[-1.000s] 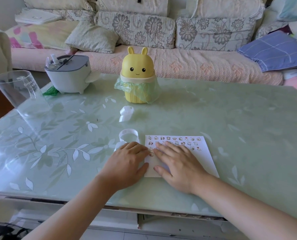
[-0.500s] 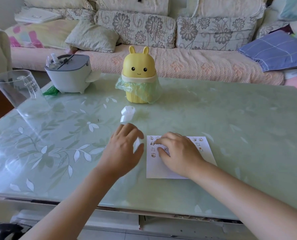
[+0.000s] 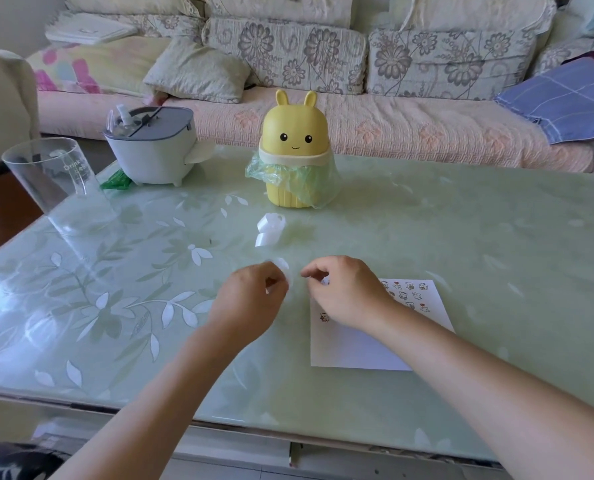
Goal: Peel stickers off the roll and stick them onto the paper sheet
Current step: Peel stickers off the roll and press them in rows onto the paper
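Head view: the left hand (image 3: pixel 250 303) grips the white translucent sticker roll (image 3: pixel 285 271), at 9 o'clock from the white paper sheet (image 3: pixel 357 348) on the green glass table (image 3: pixel 461 237). The right hand (image 3: pixel 344 292) has its fingertips pinched together above the sheet; what they hold, I cannot tell.

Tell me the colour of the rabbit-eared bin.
The bin is yellow, best in the head view.

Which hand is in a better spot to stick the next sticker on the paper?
Probably the right hand: it hovers over the paper sheet, fingertips pinched beside the sticker roll. The left hand grips that roll, left of the sheet.
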